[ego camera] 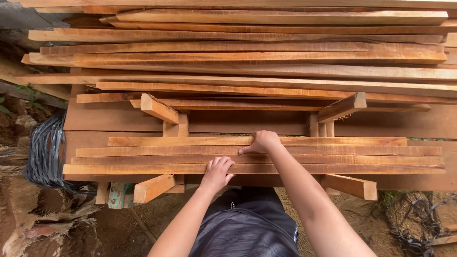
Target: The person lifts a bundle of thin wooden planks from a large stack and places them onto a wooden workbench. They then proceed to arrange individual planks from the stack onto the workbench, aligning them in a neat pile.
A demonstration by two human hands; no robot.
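Dark trousers fill the bottom of the view, and both bare forearms reach up from there to a low stack of planks lying across a wooden trestle. Each plank's long axis runs left to right, square across the line of the arms, so the person stands at about the middle of their length.

Left hand lies flat on the nearest plank, fingers spread and curled over its near edge, pressing but not gripping round anything. Right hand sits farther in, fingers folded on the top plank with the forefinger stretched left along the seam between that board and the next one down. Both hands touch wood, neither is closed round a board, and they are near each other but apart. The left is nearer the body; the right is nearer the back of the stack.

Behind the trestle a much bigger pile of boards rises, laid the same way. A roll of dark netting stands at the left on bare earth, and tangled wire lies at the lower right.
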